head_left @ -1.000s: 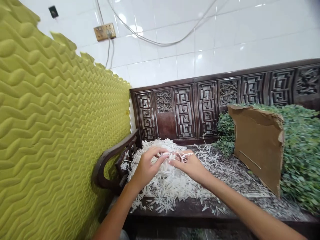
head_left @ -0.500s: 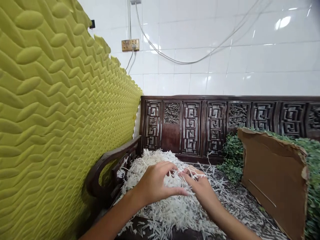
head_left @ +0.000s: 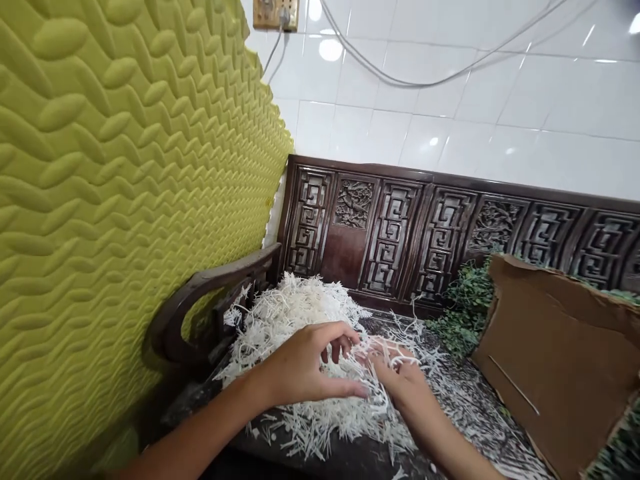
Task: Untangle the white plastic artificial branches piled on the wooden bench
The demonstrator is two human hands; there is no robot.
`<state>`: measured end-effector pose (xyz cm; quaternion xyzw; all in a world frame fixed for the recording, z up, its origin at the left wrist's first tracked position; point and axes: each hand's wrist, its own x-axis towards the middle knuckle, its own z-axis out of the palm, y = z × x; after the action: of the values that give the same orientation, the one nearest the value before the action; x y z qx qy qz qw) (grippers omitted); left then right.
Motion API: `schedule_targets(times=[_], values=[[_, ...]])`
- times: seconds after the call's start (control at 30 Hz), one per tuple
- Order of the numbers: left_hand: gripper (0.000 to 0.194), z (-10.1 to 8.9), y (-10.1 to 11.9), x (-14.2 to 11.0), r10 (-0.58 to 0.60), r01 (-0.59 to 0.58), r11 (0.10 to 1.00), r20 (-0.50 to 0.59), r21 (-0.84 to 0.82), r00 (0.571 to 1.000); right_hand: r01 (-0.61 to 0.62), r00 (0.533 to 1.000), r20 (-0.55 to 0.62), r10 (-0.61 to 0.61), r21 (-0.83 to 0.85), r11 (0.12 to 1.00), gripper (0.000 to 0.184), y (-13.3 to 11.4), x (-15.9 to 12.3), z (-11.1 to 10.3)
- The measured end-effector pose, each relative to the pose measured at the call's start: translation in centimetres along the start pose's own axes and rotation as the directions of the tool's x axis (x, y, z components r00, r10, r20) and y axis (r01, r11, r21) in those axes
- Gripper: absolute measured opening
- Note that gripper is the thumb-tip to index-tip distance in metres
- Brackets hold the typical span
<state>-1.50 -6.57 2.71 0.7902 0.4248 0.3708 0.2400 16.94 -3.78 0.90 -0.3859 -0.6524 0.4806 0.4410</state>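
While hands (head_left: pixel 350 370) hover above white sprigs (head_left: pixel 300 313), dark carved bench (head_left: pixel 353 257), tiled wall (head_left: pixel 425 67)

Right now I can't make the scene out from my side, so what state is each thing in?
Left hand: open, fingers curled, thumb apart
Right hand: closed around white strands
White pile: loose, heaped on the bench
Cardboard: tilted up, edges ragged
Greenery: bunched, partly hidden
Plug: in the socket
Cable: sagging
Yellow mat: upright
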Motion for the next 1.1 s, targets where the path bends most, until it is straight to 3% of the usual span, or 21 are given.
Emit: schedule_targets(times=[0.17, 0.37, 0.6, 0.7, 0.83, 1.0, 1.1], values=[[0.064, 0.3, 0.6, -0.3, 0.081, -0.081, 0.997, 0.007, 0.019, 0.997, 0.053, 0.998, 0.018, -0.052, -0.035, 0.998, 0.027, -1.2, -0.4, 0.3], [0.037, 0.4, 0.4, 0.2, 0.052, -0.055, 0.993, -0.027, -0.105, 0.998, 0.023, 0.997, 0.072, -0.025, 0.040, 0.999, 0.025, -1.1, -0.7, -0.1], [0.034, 0.8, 0.6, 0.4, 0.052, -0.039, 0.974, 0.052, -0.222, 0.997, -0.082, 0.997, 0.033, 0.077, 0.194, 0.978, 0.026, -1.2, -1.2, -0.8], [0.041, 1.1, 0.7, 0.2, 0.091, -0.083, 0.985, 0.046, -0.150, 0.995, -0.054, 0.998, 0.022, 0.052, 0.149, 0.987, 0.028, -1.5, -1.4, -0.9], [0.032, 1.8, 1.0, 0.1, 0.115, -0.114, 0.988, 0.004, -0.106, 0.993, -0.021, 1.000, 0.015, 0.020, 0.080, 0.997, 0.033, -1.5, -1.7, -0.9], [0.023, 2.1, 1.3, 0.5, 0.095, -0.089, 0.963, 0.011, -0.253, 0.995, -0.009, 1.000, -0.015, 0.010, 0.081, 0.997, 0.031, -1.1, -1.9, -1.2], [0.022, 2.0, 1.1, 0.6, 0.063, -0.056, 0.929, 0.008, -0.366, 0.998, -0.016, 0.999, 0.039, 0.014, 0.058, 0.998, 0.029, -1.3, -2.0, -1.5]])
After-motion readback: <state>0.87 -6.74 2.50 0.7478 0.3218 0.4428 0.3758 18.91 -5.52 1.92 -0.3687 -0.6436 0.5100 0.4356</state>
